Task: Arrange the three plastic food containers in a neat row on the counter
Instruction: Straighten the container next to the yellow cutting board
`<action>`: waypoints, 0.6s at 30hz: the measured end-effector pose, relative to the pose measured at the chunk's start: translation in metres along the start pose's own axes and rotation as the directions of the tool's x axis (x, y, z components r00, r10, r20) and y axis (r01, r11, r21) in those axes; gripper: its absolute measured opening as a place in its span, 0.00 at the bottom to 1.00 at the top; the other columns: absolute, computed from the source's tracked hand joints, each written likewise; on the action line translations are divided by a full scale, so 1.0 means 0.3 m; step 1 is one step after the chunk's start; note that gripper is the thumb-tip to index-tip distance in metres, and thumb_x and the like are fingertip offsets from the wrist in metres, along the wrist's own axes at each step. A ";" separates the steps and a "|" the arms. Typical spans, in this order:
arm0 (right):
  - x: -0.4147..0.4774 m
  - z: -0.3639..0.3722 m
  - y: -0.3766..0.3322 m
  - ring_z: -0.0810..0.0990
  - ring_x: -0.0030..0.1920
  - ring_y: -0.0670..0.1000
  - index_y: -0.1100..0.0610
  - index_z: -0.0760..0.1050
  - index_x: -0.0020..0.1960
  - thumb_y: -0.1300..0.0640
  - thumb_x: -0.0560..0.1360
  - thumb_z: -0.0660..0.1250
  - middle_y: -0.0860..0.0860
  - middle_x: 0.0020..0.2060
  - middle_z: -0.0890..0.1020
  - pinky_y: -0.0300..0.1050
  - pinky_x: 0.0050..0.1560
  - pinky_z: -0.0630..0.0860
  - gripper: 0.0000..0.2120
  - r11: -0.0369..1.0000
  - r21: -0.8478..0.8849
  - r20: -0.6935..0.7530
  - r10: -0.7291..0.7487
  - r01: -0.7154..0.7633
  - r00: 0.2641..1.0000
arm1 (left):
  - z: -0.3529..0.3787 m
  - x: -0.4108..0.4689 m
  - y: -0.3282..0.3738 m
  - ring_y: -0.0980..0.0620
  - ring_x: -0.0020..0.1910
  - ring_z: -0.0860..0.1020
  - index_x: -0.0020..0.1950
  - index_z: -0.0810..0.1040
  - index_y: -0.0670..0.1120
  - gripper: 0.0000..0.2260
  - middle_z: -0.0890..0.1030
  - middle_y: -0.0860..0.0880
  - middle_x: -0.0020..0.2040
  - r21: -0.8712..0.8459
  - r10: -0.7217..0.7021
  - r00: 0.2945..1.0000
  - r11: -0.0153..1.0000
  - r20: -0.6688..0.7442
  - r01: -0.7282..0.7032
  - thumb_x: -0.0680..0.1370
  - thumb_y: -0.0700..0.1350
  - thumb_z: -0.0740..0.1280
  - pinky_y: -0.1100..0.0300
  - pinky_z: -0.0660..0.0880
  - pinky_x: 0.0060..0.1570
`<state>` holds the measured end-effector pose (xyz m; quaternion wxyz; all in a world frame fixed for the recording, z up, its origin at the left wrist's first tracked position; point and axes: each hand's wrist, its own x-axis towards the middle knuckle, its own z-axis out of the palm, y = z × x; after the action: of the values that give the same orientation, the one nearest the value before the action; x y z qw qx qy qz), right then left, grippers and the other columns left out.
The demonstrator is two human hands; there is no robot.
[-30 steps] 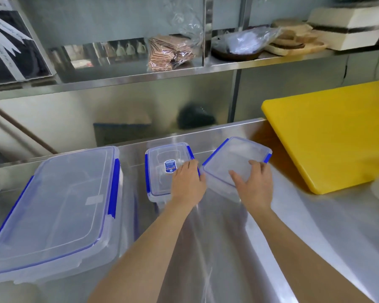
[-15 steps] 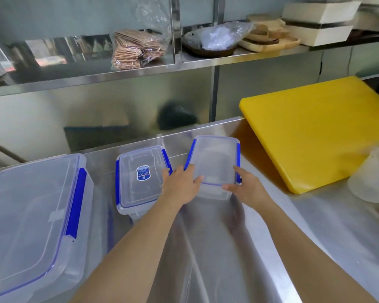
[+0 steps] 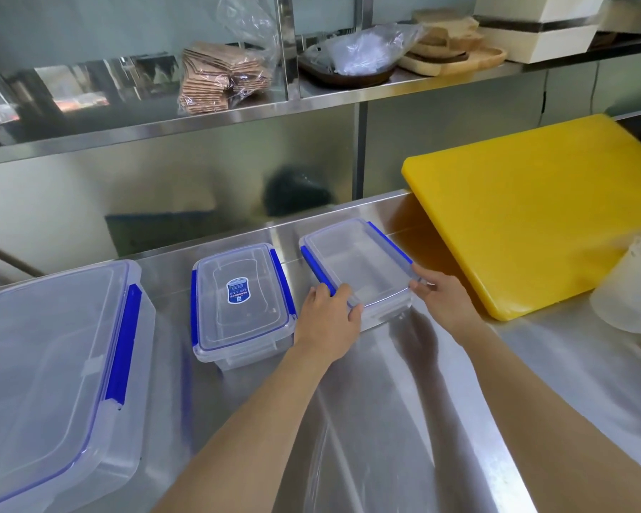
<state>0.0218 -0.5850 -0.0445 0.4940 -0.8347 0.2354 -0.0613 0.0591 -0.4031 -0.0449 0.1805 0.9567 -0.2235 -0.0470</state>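
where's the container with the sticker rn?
Head view, centre of the counter: the sticker container sits between the large container on its left and the hand-held one.

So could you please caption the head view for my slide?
Both hands, left and right, square the rightmost container beside two others on the steel counter.

I'm looking at a commercial kitchen prep area: stainless steel counter (image 3: 404, 420) with steel backsplash and a steel shelf (image 3: 237, 112) above. Thick yellow cutting board (image 3: 541, 212) leans on the counter, bagged brown packets (image 3: 219, 81) and wooden boards (image 3: 456, 55) on the shelf. Clear plastic food containers (image 3: 237, 301) on the counter.
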 end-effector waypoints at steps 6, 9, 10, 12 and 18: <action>-0.005 0.001 -0.011 0.71 0.63 0.56 0.53 0.67 0.69 0.52 0.77 0.60 0.55 0.68 0.71 0.49 0.61 0.67 0.21 0.999 -0.045 -0.002 -0.001 0.000 1.000 | -0.004 0.001 0.016 0.43 0.63 0.74 0.72 0.60 0.47 0.22 0.69 0.42 0.68 -0.239 -0.120 0.990 0.962 0.068 0.133 0.80 0.51 0.57 0.53 0.74 0.58; -0.010 0.014 -0.014 0.71 0.63 0.56 0.53 0.67 0.69 0.51 0.76 0.62 0.54 0.68 0.70 0.51 0.61 0.70 0.22 1.000 -0.021 -0.036 0.004 -0.005 0.999 | -0.001 0.002 0.016 0.45 0.69 0.69 0.75 0.54 0.44 0.29 0.65 0.44 0.73 -0.414 -0.197 0.975 0.883 0.101 0.221 0.79 0.52 0.61 0.53 0.72 0.63; -0.011 0.017 -0.011 0.72 0.62 0.56 0.53 0.67 0.69 0.51 0.76 0.63 0.54 0.68 0.71 0.49 0.59 0.70 0.22 1.000 -0.016 -0.051 0.000 0.000 0.999 | 0.004 0.005 0.017 0.45 0.71 0.67 0.76 0.52 0.44 0.30 0.64 0.44 0.74 -0.420 -0.201 0.972 0.877 0.121 0.233 0.79 0.52 0.60 0.52 0.71 0.64; -0.011 0.019 -0.002 0.73 0.60 0.56 0.53 0.67 0.69 0.52 0.76 0.63 0.54 0.67 0.71 0.46 0.55 0.70 0.22 1.000 -0.013 -0.072 -0.007 0.006 0.997 | 0.010 0.013 0.023 0.44 0.72 0.65 0.77 0.49 0.44 0.30 0.61 0.44 0.76 -0.405 -0.202 0.967 0.880 0.156 0.249 0.80 0.53 0.58 0.51 0.69 0.67; -0.007 -0.016 0.007 0.73 0.62 0.57 0.55 0.68 0.68 0.53 0.76 0.63 0.54 0.66 0.73 0.51 0.61 0.70 0.21 1.000 0.010 -0.151 0.021 -0.020 0.988 | 0.022 0.034 0.065 0.43 0.74 0.60 0.77 0.43 0.46 0.30 0.55 0.46 0.78 -0.368 -0.175 0.961 0.897 0.216 0.246 0.81 0.55 0.53 0.50 0.62 0.71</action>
<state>0.0176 -0.5885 -0.0437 0.4788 -0.8232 0.2804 -0.1205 0.0589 -0.4260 -0.0438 0.3409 0.9119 -0.1197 -0.1949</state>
